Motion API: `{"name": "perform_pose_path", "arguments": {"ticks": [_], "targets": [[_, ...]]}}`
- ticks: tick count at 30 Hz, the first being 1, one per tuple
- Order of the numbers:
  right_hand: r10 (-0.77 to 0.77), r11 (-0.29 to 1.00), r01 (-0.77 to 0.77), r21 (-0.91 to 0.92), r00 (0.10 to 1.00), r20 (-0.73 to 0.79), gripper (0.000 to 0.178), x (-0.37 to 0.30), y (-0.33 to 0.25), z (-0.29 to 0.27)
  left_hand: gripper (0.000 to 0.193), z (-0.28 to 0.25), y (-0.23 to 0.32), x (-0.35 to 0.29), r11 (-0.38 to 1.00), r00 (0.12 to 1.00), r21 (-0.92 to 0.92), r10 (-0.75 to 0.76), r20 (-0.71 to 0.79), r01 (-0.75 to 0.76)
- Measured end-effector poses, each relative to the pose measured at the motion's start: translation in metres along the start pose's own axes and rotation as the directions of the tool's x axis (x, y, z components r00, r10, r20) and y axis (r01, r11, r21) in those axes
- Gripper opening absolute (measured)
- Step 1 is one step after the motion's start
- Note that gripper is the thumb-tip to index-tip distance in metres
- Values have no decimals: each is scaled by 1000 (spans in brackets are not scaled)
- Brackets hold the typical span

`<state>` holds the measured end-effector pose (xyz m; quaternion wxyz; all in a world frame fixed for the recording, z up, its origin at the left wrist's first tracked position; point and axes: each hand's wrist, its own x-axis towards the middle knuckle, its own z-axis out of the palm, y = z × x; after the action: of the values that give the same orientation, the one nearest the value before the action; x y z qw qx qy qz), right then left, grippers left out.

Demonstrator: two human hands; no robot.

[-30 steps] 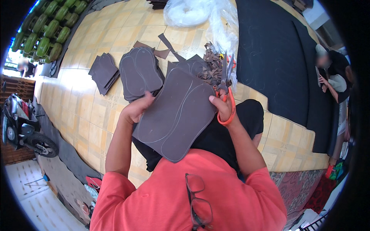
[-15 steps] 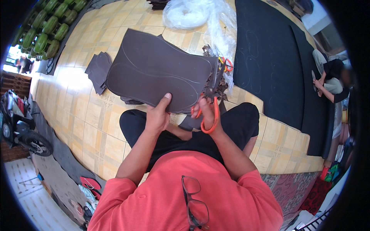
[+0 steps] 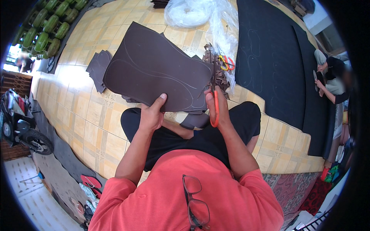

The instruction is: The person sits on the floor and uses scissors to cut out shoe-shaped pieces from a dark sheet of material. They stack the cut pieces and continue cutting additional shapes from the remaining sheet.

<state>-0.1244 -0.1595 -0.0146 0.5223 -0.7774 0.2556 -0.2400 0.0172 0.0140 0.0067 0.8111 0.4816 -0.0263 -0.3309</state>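
A dark brown sheet (image 3: 154, 69) with pale curved sole-like outlines is held up over my crossed legs. My left hand (image 3: 153, 114) grips its near edge, thumb on top and fingers hidden beneath. In my right hand (image 3: 219, 109) are orange-handled scissors (image 3: 216, 106), my fingers wrapped round the handles. Their dark blades point away from me along the sheet's right edge. Just past that edge lie small brown offcuts (image 3: 222, 81). A second pair of scissors with orange and yellow handles (image 3: 228, 62) rests beside the offcuts.
Cut brown pieces (image 3: 99, 69) lie left of the sheet on the tiled floor (image 3: 96, 131). Clear plastic wrap (image 3: 189, 13) is at the far side. A large black sheet with outlines (image 3: 269, 65) spreads to the right, where another person (image 3: 331, 79) sits. A motorcycle (image 3: 27, 129) stands left.
The sheet has tilted and shifted slightly left. My right hand has moved right with the scissors, whose blades now lie along the sheet's right edge.
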Motion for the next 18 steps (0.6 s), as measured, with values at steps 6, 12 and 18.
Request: {"name": "perform_pose_path", "arguments": {"ticks": [6, 12, 18], "targets": [[81, 997, -81, -4, 991, 106, 35, -5, 5, -5, 40, -7, 7, 6, 998, 997, -1, 65, -41, -65], [12, 1000, -13, 0, 986, 166, 38, -7, -3, -12, 39, -19, 27, 26, 989, 993, 106, 100, 57, -106], [-45, 995, 36, 88, 994, 98, 46, -7, 3, 3, 41, -15, 23, 24, 992, 995, 78, 96, 14, -97]]}}
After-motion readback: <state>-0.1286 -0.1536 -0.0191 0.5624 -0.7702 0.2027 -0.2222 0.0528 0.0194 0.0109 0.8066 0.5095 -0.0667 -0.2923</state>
